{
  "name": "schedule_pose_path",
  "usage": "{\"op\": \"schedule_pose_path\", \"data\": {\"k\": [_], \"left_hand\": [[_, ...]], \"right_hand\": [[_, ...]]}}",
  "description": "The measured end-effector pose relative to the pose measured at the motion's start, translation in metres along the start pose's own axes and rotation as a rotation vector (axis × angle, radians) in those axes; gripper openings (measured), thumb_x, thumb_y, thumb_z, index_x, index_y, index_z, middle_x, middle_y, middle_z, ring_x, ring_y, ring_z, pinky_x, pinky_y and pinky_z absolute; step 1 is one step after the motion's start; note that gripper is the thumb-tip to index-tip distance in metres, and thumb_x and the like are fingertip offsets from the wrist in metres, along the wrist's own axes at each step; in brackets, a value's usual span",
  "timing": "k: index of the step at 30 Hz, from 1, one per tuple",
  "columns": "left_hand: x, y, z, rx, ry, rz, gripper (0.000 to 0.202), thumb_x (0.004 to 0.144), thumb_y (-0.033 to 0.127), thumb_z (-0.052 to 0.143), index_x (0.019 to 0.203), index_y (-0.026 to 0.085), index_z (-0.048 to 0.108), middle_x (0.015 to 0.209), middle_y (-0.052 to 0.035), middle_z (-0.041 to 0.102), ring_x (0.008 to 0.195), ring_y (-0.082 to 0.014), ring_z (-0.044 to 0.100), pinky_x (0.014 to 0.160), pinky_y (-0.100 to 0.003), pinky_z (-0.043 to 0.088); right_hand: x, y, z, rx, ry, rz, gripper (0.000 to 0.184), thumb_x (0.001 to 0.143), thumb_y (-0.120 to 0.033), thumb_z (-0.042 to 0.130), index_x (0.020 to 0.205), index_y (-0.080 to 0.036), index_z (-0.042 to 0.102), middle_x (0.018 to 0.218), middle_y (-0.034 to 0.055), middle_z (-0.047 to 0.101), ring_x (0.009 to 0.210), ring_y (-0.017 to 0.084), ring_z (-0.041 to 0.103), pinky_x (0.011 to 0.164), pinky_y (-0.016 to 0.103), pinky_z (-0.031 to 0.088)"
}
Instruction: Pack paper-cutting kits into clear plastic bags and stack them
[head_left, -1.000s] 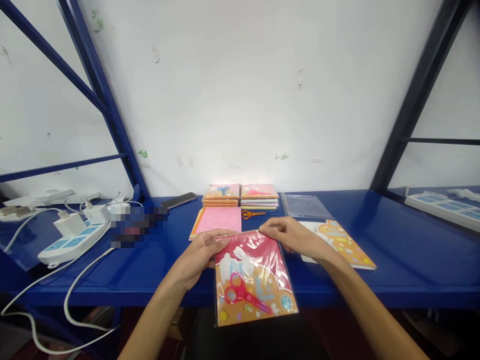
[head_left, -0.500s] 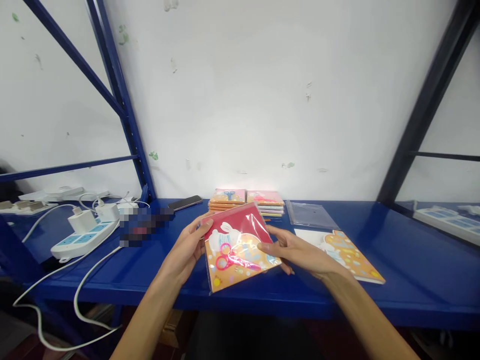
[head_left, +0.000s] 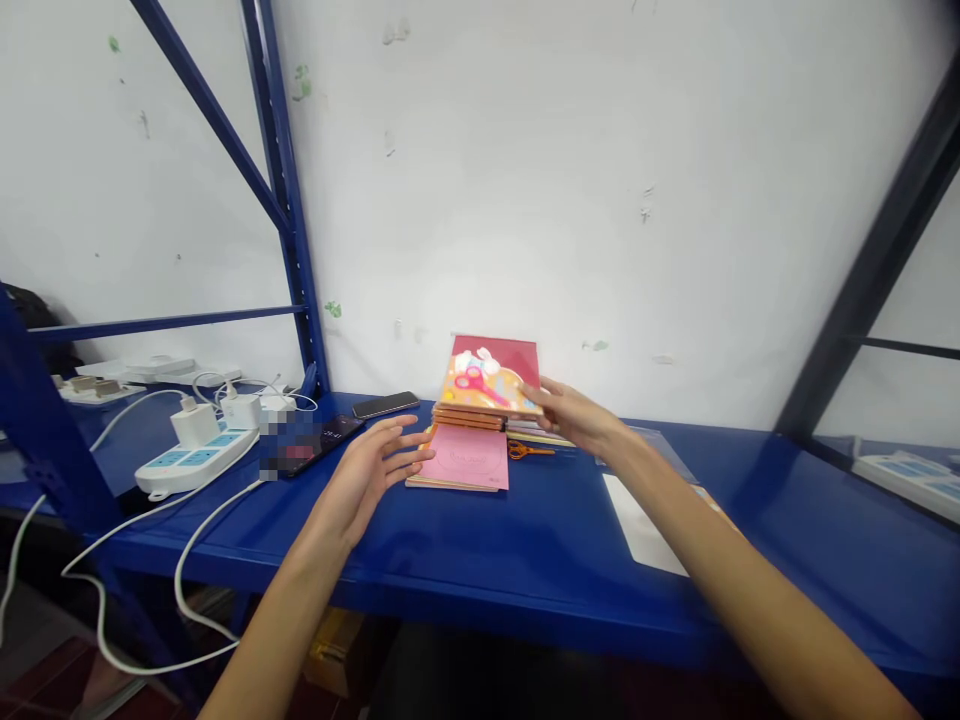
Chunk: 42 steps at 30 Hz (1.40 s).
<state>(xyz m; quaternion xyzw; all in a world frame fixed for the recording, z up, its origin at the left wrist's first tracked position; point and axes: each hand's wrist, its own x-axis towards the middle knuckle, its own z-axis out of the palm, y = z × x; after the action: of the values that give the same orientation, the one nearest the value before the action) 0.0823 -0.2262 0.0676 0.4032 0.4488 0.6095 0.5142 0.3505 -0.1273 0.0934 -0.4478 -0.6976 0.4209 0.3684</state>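
My right hand (head_left: 574, 415) grips the right edge of a plastic-wrapped craft pack (head_left: 491, 375), red and orange with a rabbit and pink scissors on it. The pack rests tilted on top of the left stack of similar packs (head_left: 466, 415) by the wall. My left hand (head_left: 375, 470) hovers over the blue shelf (head_left: 487, 560) with fingers spread, holding nothing, just left of a pink paper pad (head_left: 465, 460). Small orange scissors (head_left: 529, 450) lie beside the pad.
A white card (head_left: 645, 525) lies on the shelf under my right forearm. A black phone (head_left: 385, 405), a second dark phone (head_left: 330, 435), white power strips (head_left: 195, 458) with chargers and trailing cables sit to the left. Blue uprights (head_left: 289, 210) frame the shelf.
The wrapped pack went from in front of me, held in both hands, to the top of the far stack. My left hand let go and opened; my right hand carried it.
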Motion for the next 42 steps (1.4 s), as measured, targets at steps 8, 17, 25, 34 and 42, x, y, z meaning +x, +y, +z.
{"op": "schedule_pose_path", "data": {"k": [8,17,25,34,42], "left_hand": [[0.014,-0.020,-0.006,0.440,0.125,0.146,0.028,0.079,0.038,0.072,0.102,0.023,0.074,0.118,-0.0133,0.075,0.129,-0.0378,0.058,0.111,-0.045,0.039],[0.015,-0.058,0.008,0.546,0.040,0.121,0.039,0.077,0.042,0.079,0.112,0.025,0.074,0.148,-0.0123,0.060,0.154,-0.0399,0.027,0.124,-0.043,0.003],[0.023,-0.043,0.005,-0.067,-0.005,-0.043,0.038,0.086,0.026,0.061,0.123,0.018,0.059,0.108,-0.0123,0.070,0.095,-0.0267,0.071,0.094,-0.041,0.052],[0.031,-0.042,-0.005,-0.106,0.083,-0.145,0.026,0.075,0.020,0.065,0.099,0.012,0.064,0.109,-0.0207,0.071,0.104,-0.0307,0.071,0.091,-0.038,0.054],[0.021,-0.041,0.006,0.100,0.023,-0.004,0.044,0.080,0.025,0.067,0.124,0.019,0.065,0.114,-0.0122,0.075,0.123,-0.0294,0.063,0.104,-0.035,0.044]], "right_hand": [[0.054,0.022,0.012,-0.494,0.131,0.164,0.037,0.100,-0.043,0.063,0.125,-0.016,0.064,0.119,0.0091,0.068,0.099,0.022,0.069,0.086,0.043,0.058],[-0.003,0.053,0.047,-0.946,-0.089,0.066,0.066,0.103,-0.064,0.033,0.090,-0.015,0.075,0.095,0.0156,0.079,0.091,0.029,0.074,0.078,0.034,0.050],[-0.006,0.055,0.058,-1.041,-0.105,-0.038,0.057,0.104,-0.057,0.037,0.097,-0.013,0.073,0.105,0.0196,0.076,0.097,0.035,0.073,0.081,0.039,0.049],[-0.011,0.055,0.060,-1.054,-0.098,-0.048,0.055,0.106,-0.054,0.035,0.104,-0.014,0.072,0.107,0.0195,0.076,0.099,0.034,0.073,0.081,0.038,0.049],[-0.012,0.056,0.060,-1.046,-0.090,-0.066,0.053,0.106,-0.051,0.038,0.103,-0.012,0.073,0.106,0.0214,0.076,0.099,0.036,0.073,0.081,0.040,0.050]]}}
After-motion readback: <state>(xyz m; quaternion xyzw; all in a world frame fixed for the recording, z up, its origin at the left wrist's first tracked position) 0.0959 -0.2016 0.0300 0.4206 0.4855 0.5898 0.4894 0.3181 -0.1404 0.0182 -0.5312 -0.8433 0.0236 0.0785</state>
